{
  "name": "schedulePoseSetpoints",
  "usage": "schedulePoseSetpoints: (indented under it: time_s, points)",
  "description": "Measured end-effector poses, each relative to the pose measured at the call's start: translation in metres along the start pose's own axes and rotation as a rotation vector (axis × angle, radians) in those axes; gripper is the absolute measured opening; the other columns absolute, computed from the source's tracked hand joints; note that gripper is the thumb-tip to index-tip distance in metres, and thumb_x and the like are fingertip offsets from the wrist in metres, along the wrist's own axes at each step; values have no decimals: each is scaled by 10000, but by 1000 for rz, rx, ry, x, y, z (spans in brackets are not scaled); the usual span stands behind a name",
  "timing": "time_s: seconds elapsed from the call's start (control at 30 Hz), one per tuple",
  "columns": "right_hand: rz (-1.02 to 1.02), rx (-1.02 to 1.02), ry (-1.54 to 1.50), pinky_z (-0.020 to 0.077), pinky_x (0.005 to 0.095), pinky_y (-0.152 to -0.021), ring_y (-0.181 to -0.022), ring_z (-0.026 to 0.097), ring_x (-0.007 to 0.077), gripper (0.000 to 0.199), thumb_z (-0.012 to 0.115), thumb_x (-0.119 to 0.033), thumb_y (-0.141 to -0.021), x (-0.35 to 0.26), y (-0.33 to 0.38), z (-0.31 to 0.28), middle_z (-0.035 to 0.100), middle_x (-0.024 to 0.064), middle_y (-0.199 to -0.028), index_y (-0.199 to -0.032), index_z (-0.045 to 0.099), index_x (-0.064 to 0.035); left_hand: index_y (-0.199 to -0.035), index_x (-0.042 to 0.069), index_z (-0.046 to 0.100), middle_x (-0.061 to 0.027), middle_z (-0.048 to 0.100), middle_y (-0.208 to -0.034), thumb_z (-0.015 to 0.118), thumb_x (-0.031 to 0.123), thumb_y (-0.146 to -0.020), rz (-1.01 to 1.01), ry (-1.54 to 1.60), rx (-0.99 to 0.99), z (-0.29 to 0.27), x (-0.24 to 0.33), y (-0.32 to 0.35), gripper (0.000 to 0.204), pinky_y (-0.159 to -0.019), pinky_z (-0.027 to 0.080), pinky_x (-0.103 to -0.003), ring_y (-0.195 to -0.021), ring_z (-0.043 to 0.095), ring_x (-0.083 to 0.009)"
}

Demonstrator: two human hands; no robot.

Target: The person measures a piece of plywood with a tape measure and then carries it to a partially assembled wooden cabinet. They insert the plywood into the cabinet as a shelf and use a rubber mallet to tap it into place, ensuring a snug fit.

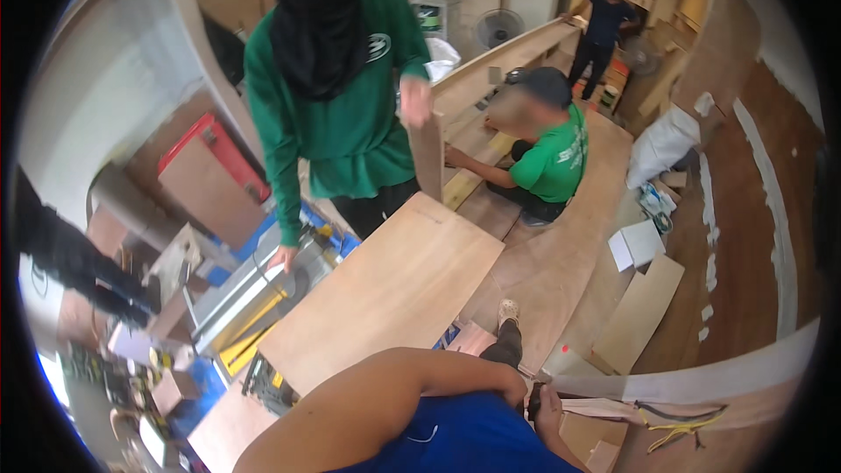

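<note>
1. L hand point(510, 384): at the end of the L forearm, which crosses in front of the blue shirt point(447, 434); fingers hidden, so grip can't be told
2. R hand point(549, 413): just beside L hand, lower R of ctr; fingers bent round a small dark object point(534, 399), in apparent grasp
3. Small dark object: btwn the two hands, close to the body; mostly covered, exact kind unclear
4. Plywood panel point(385, 285): large, rectangular, pale; lies ahead of the L arm, w/ neither hand seen on it
5. Yellow and black wires point(681, 423): loose, on the R, near R hand
6. Table saw point(235, 300): grey w/ yellow parts, L of panel; a co-worker in a green long-sleeved top point(337, 144) stands behind, one hand on it
7. Seated co-worker point(552, 158): green T-shirt, dark cap; on the floor beside a long wooden frame point(499, 60), arms reaching to it
8. Third co-worker point(600, 31): dark clothes, standing, far end of same frame
9. R side: white sack point(663, 147), above an open white box point(638, 243), w/ flat board point(639, 311) nearer the viewer
10. Bkgd: round fan point(499, 28), behind the frame
</note>
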State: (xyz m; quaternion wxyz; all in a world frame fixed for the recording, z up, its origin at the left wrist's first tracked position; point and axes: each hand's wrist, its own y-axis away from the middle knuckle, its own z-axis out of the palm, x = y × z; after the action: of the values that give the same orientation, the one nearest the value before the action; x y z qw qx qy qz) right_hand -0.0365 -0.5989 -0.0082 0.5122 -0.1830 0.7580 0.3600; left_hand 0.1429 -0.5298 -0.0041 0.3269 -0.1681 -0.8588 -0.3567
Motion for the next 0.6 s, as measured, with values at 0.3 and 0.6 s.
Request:
schedulePoseSetpoints:
  time_s: [0.3,0.6]
  points:
    - [-97,19,35,445,300,-701,-763,533,130,375,539,-359,-1074,3,-15,15,600,24,-824,-1035,675,-12,-990,-20,771,-260,742,-1032,710,427,-850,13,-55,186,-1,12,28,472,-897,536,-492,-1013,714,-405]
    - [-155,-49,44,488,302,-759,-817,574,136,328,565,-300,-1066,6,-6,21,654,59,-895,-1110,673,7,-989,14,777,-227,749,-951,706,315,-857,260,131,198,-15,33,39,336,-809,540,-503,-899,719,-393]
